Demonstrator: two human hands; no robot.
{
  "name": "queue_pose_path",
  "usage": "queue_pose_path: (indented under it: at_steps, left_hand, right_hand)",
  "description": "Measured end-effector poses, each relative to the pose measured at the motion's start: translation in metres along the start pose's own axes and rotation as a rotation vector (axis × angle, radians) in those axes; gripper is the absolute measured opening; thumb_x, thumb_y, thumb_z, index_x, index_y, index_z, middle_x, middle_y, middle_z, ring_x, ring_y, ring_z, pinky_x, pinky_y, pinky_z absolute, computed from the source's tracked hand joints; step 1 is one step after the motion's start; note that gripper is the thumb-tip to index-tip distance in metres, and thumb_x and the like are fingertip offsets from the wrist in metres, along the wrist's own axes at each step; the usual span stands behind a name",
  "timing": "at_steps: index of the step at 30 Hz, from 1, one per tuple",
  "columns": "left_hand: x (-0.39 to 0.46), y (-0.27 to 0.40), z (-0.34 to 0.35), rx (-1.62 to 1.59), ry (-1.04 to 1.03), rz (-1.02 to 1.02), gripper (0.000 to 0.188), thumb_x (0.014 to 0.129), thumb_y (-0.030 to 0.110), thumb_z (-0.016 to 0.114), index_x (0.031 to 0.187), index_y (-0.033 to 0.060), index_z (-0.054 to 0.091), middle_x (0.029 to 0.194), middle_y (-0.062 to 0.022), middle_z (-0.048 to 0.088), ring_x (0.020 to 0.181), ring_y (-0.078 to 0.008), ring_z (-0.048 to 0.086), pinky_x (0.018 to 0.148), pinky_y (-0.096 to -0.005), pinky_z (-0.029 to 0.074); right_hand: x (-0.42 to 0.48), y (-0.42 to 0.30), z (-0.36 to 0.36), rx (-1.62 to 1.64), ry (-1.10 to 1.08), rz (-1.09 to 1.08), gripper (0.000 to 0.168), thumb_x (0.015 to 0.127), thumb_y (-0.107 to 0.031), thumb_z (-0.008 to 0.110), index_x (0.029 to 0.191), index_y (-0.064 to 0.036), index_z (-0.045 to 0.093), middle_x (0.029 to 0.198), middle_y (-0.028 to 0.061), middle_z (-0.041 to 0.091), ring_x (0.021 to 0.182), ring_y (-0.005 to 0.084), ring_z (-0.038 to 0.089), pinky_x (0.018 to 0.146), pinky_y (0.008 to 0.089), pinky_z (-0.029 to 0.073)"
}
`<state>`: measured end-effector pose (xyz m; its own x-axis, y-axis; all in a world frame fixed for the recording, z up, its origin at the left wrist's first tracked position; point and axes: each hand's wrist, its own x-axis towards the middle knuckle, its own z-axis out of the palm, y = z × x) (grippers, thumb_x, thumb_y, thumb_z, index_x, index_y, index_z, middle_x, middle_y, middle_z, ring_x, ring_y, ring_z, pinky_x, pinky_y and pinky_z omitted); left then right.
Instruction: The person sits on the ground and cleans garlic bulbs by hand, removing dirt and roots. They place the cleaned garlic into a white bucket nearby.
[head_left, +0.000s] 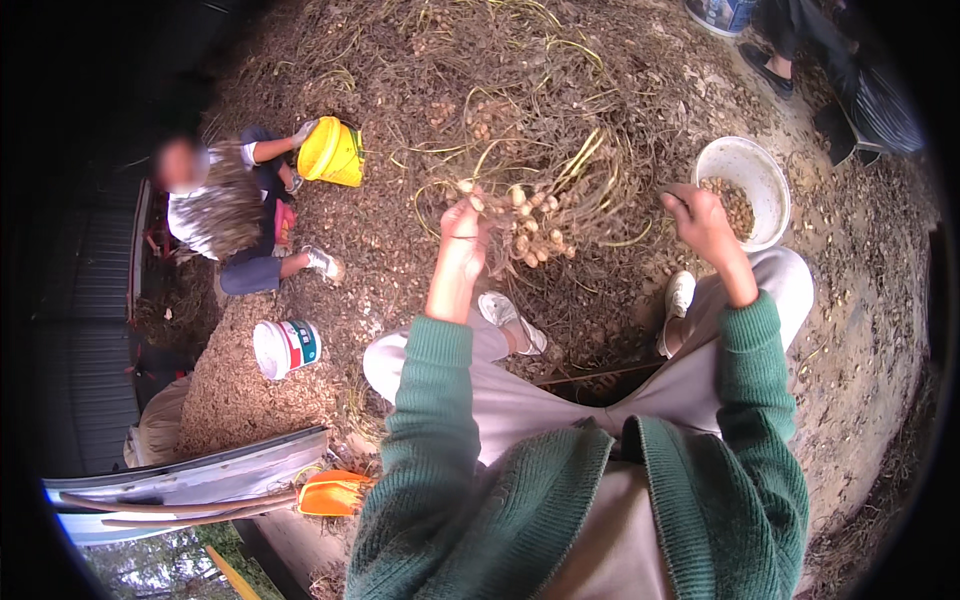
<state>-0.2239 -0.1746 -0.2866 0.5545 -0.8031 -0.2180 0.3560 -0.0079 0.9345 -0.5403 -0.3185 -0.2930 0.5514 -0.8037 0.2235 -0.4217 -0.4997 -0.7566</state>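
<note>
My left hand (463, 225) grips a dried peanut plant with a cluster of peanut pods (534, 225) hanging at its right side, above my left shoe. To the right, my right hand (697, 214) is raised beside the rim of a white plastic bucket (780, 176). Its fingers are curled, and something dark shows at the fingertips; I cannot tell whether it is held. Shelled-looking or loose peanuts (731, 206) lie in the bucket, low on its inner side. Dried vines (525, 97) cover the ground before me.
At the left, a person sits with a yellow bucket (330, 154). Nearer are a white bucket (286, 349), a heap of peanuts (240, 382) and an orange shovel blade (334, 493). Another person's leg and a blue-and-white bucket (721, 13) are at the upper right.
</note>
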Motion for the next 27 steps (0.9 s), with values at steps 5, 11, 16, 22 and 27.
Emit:
queue_pose_path:
  at_steps: [5,11,16,22,27]
  left_hand:
    - [-0.035,-0.041,0.04,0.097,-0.118,-0.155,0.027,0.094,0.02,0.052,0.089,-0.0033,0.064,0.09,-0.0158,0.068,0.083,-0.0216,0.066,0.08,-0.0324,0.05]
    - [-0.044,-0.057,0.053,0.317,-0.19,-0.185,0.021,0.093,0.018,0.055,0.09,0.0007,0.066,0.089,-0.0077,0.067,0.081,-0.0121,0.061,0.073,-0.0265,0.049]
    - [-0.054,-0.053,0.071,0.3,-0.394,-0.177,0.013,0.091,0.008,0.052,0.099,0.0009,0.059,0.085,-0.0056,0.065,0.078,-0.0124,0.059,0.077,-0.0284,0.045]
    - [-0.052,-0.064,0.071,0.228,-0.518,-0.248,0.015,0.081,0.002,0.053,0.096,0.002,0.054,0.083,-0.0061,0.061,0.072,-0.0135,0.058,0.069,-0.0276,0.044]
    - [-0.055,-0.062,0.074,0.216,-0.537,-0.28,0.011,0.087,0.013,0.055,0.088,0.0016,0.057,0.079,-0.004,0.059,0.068,-0.0115,0.055,0.062,-0.0248,0.043]
  right_hand:
    - [-0.018,-0.03,0.047,0.214,-0.057,-0.07,0.019,0.086,-0.007,0.055,0.103,0.0,0.061,0.093,0.0195,0.061,0.088,0.0356,0.06,0.077,0.0389,0.048]
    - [-0.018,-0.021,0.096,0.458,-0.192,0.09,0.04,0.098,-0.024,0.042,0.133,-0.005,0.041,0.123,0.016,0.055,0.115,0.0254,0.052,0.095,0.0343,0.042]
    - [0.004,-0.029,0.106,1.05,-0.525,0.297,0.043,0.1,-0.026,0.038,0.139,-0.007,0.035,0.118,0.0088,0.056,0.095,0.0135,0.052,0.081,0.027,0.045]
    - [0.01,-0.001,0.116,1.128,-0.662,0.331,0.024,0.097,-0.023,0.044,0.109,-0.007,0.057,0.084,-0.0022,0.056,0.075,0.0063,0.049,0.065,0.0242,0.041]
    - [0.007,-0.001,0.107,1.064,-0.678,0.22,0.022,0.096,-0.03,0.047,0.09,-0.012,0.058,0.075,-0.0063,0.053,0.071,0.0052,0.047,0.058,0.0206,0.034]
